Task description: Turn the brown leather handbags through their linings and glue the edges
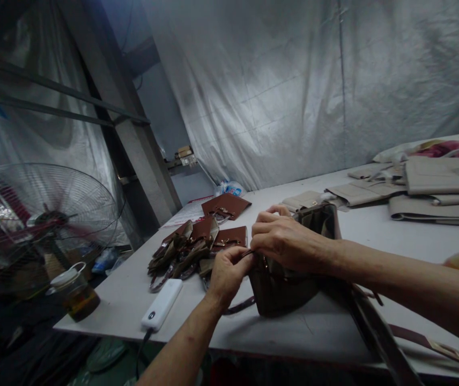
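Observation:
A dark brown handbag (286, 295) stands on the white table at its near side, its top open. My left hand (229, 271) is closed in a pinch on a thin dark strip at the bag's left upper edge. Over the bag's top front lies my right hand (281, 241), fingers curled and gripping the same edge close to my left fingertips. Exactly what lies between the fingers is partly hidden. A long dark strap (382, 332) trails from the bag's right side to the table's front edge. Beside it lies a brown belt with a gold buckle (450, 353).
Several brown bag pieces (197, 244) lie in a heap left of my hands. Nearer are a white power bank (163, 304) with a cable and a jug of brown liquid (77, 297) at the table's corner. Beige bag pieces (438, 185) are stacked back right. A fan (44, 220) stands left.

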A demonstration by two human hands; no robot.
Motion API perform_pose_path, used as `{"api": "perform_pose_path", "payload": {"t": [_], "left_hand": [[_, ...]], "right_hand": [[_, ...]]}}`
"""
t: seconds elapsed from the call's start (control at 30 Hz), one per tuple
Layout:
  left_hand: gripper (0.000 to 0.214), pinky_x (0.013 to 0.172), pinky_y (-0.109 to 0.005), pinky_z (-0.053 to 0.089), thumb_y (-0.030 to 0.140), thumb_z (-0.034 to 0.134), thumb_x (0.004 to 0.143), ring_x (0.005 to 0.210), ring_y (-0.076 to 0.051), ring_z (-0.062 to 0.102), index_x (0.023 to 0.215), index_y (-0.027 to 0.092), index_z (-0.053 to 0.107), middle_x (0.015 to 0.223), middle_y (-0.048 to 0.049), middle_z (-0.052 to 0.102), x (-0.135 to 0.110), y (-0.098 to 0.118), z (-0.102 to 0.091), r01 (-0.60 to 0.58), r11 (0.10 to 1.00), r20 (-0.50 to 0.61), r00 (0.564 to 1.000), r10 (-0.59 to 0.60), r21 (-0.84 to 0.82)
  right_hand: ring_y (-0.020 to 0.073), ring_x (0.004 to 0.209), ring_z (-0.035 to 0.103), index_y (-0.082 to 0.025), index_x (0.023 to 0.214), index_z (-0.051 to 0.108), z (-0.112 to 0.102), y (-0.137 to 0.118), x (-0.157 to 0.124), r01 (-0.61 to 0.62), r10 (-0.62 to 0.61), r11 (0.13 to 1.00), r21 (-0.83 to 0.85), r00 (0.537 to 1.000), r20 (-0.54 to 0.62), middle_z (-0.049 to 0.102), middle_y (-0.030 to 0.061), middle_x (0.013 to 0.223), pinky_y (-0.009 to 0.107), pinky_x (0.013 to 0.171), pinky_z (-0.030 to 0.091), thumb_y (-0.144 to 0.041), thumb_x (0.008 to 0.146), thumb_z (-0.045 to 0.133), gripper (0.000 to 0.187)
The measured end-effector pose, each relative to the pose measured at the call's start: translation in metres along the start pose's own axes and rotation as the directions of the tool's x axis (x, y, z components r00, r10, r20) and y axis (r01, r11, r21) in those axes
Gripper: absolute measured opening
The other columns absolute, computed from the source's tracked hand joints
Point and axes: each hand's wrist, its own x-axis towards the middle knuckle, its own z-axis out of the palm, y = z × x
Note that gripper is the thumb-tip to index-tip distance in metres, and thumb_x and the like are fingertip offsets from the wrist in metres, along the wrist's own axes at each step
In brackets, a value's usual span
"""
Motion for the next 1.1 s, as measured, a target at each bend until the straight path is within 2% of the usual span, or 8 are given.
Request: {"api": "perform_pose_path", "payload": {"t": [0.3, 0.43, 0.6, 0.7, 0.8, 0.93, 1.1], "left_hand": [[0.029, 0.064, -0.023, 0.041, 0.037, 0.077, 0.069, 0.067, -0.012, 0.055, 0.079, 0.01, 0.073, 0.073, -0.0048, 0.067, -0.001, 0.002, 0.001, 0.019, 1.0, -0.017, 1.0, -0.018, 0.018], [0.029, 0.061, -0.022, 0.039, 0.037, 0.076, 0.069, 0.064, -0.011, 0.054, 0.079, 0.01, 0.073, 0.07, -0.0034, 0.066, -0.001, 0.002, 0.002, 0.003, 0.999, -0.026, 1.0, -0.002, 0.039], [0.024, 0.061, -0.022, 0.04, 0.034, 0.074, 0.072, 0.064, -0.012, 0.054, 0.078, 0.01, 0.072, 0.071, -0.0036, 0.066, -0.001, 0.001, 0.003, -0.031, 0.995, -0.026, 0.999, 0.034, 0.091], [0.021, 0.065, -0.022, 0.042, 0.028, 0.072, 0.073, 0.069, -0.013, 0.057, 0.084, 0.011, 0.073, 0.076, -0.0045, 0.068, -0.002, 0.002, 0.004, -0.076, 0.992, -0.004, 0.997, 0.076, 0.104], [0.02, 0.065, -0.022, 0.043, 0.027, 0.071, 0.073, 0.069, -0.014, 0.058, 0.086, 0.011, 0.073, 0.077, -0.0046, 0.068, -0.003, 0.004, 0.005, -0.078, 0.989, 0.016, 0.997, 0.077, 0.128], [0.018, 0.061, -0.021, 0.041, 0.029, 0.07, 0.074, 0.066, -0.013, 0.055, 0.078, 0.012, 0.072, 0.072, -0.0029, 0.064, -0.004, 0.008, 0.006, -0.109, 0.978, -0.001, 0.994, 0.111, 0.18], [0.011, 0.064, -0.022, 0.04, 0.024, 0.069, 0.075, 0.069, -0.013, 0.052, 0.076, 0.014, 0.072, 0.071, -0.0013, 0.062, -0.006, 0.009, 0.005, -0.214, 0.92, 0.04, 0.976, 0.213, 0.329]], "right_hand": [[0.018, 0.079, 0.047, -0.019, 0.068, 0.063, 0.009, 0.002, 0.001, 0.028, -0.029, 0.999, -0.043, 0.999, -0.022, 0.064, 0.0016, 0.07, 0.039, 0.087, 0.021, -0.018, 0.089, 0.057, 0.022], [0.0171, 0.077, 0.047, -0.018, 0.065, 0.064, 0.012, 0.001, 0.003, -0.011, 0.011, 1.0, -0.025, 1.0, 0.006, 0.064, 0.0026, 0.068, 0.038, 0.087, 0.023, -0.015, 0.085, 0.056, 0.022], [0.0162, 0.073, 0.049, -0.018, 0.062, 0.065, 0.008, 0.001, 0.01, -0.096, 0.091, 0.994, 0.049, 0.992, 0.09, 0.064, 0.0015, 0.062, 0.038, 0.083, 0.026, -0.008, 0.074, 0.053, 0.019], [0.0152, 0.072, 0.049, -0.018, 0.059, 0.064, 0.0, 0.002, 0.014, -0.15, 0.122, 0.981, 0.122, 0.97, 0.211, 0.062, -0.0001, 0.06, 0.037, 0.081, 0.026, -0.008, 0.068, 0.054, 0.017], [0.0147, 0.069, 0.048, -0.018, 0.059, 0.063, -0.007, 0.003, 0.018, -0.155, 0.101, 0.976, 0.155, 0.946, 0.308, 0.062, -0.0003, 0.059, 0.036, 0.076, 0.026, -0.009, 0.065, 0.056, 0.013], [0.0169, 0.073, 0.048, -0.019, 0.057, 0.063, -0.01, 0.002, 0.024, -0.157, 0.118, 0.983, 0.097, 0.938, 0.326, 0.062, 0.0007, 0.058, 0.038, 0.077, 0.026, -0.008, 0.064, 0.055, 0.015], [0.017, 0.071, 0.053, -0.019, 0.066, 0.066, -0.016, -0.004, 0.032, -0.232, 0.188, 0.97, 0.066, 0.898, 0.398, 0.064, 0.0008, 0.063, 0.037, 0.078, 0.031, -0.008, 0.06, 0.058, 0.015]]}}
